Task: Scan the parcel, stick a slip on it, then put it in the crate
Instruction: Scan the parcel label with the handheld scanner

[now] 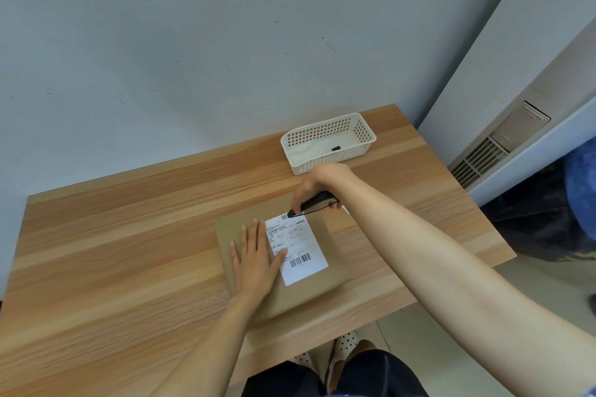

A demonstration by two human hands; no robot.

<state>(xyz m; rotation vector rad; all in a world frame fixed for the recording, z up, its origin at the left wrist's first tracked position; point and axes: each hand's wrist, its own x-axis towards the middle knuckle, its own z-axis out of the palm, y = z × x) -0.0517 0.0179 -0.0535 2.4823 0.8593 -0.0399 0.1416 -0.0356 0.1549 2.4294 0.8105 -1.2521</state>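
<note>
Spanning a wood-grain desk [129, 251] against grey wall [193, 26], left hand [256, 263] spread flat on parcel [309, 293], right hand [317, 184] grip curled round scanner [314, 203]

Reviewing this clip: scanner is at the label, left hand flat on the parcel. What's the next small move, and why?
Probably ease the scanner, gripped in the right hand, slightly back so it reads the top barcode. Its tip sits right at the label's upper edge, while the left hand presses the parcel flat. The crate comes later.
</note>
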